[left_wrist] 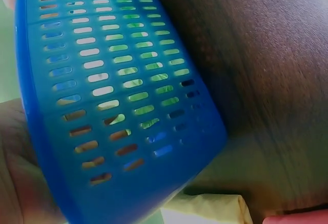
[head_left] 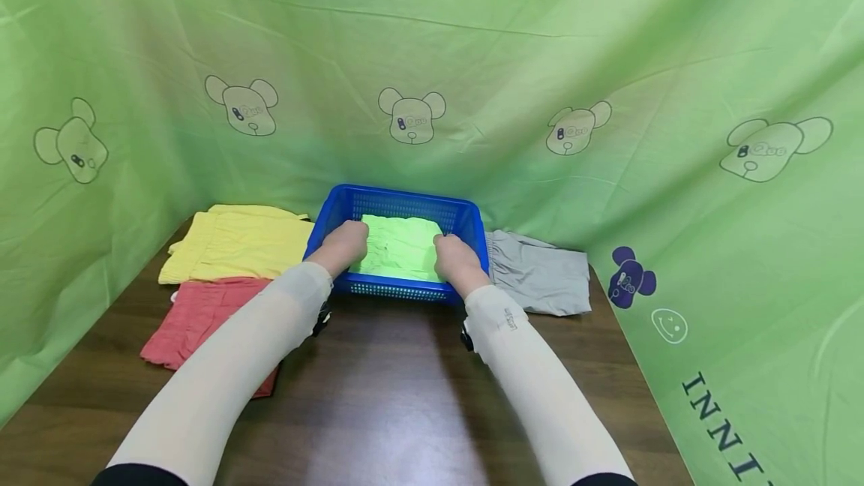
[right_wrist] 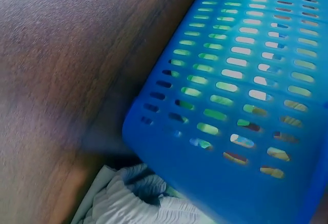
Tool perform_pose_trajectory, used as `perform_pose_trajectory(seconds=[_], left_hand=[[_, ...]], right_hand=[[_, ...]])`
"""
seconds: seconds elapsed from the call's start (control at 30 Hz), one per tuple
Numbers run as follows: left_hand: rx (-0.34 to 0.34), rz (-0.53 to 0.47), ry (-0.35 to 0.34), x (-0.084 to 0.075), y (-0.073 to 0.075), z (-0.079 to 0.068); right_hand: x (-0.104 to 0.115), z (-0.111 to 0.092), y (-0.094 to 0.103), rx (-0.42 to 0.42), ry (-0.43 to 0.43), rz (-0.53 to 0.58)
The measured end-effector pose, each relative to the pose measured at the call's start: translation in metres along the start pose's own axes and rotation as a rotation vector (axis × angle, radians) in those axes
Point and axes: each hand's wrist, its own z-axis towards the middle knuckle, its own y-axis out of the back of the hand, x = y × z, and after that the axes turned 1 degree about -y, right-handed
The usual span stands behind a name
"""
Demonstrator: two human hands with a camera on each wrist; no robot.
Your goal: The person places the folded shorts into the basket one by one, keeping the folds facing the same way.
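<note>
A neon-green folded garment point(head_left: 398, 247) with a gathered edge lies spread across the inside of a blue plastic basket point(head_left: 403, 285). My left hand point(head_left: 346, 244) reaches over the basket's front rim and grips the garment's left edge with curled fingers. At the garment's right edge, my right hand point(head_left: 459, 259) holds on the same way. Both wrist views look at the slotted front wall of the basket point(left_wrist: 123, 183), with green showing through the slots; that wall hides most of each hand, including the fingertips.
Left of the basket lies a folded yellow garment point(head_left: 236, 242), with a red garment point(head_left: 209, 317) in front, partly behind my left forearm. A grey garment point(head_left: 540, 276) with a gathered waist is at the right. A green curtain point(head_left: 499, 43) encloses the brown wooden table point(head_left: 385, 388).
</note>
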Motion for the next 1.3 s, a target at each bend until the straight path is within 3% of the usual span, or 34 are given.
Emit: perform_pose_trajectory(seconds=[0.2, 0.47, 0.77, 1.0, 1.3], left_hand=[[-0.021, 0.038, -0.095, 0.004, 0.003, -0.003], [-0.068, 0.041, -0.153, 0.008, 0.007, -0.011], [-0.139, -0.023, -0.181, -0.005, 0.01, -0.026], [-0.184, 0.026, -0.282, -0.008, 0.008, -0.039], [-0.226, 0.068, -0.35, -0.006, 0.007, -0.053]], right_hand=[[0.0, -0.009, 0.004, -0.058, 0.041, -0.002], [0.001, -0.014, 0.006, -0.114, 0.072, -0.033], [0.0, -0.025, 0.012, -0.154, 0.116, -0.009], [0.008, -0.036, 0.014, -0.208, 0.14, -0.006], [0.011, -0.051, 0.015, -0.282, 0.174, -0.026]])
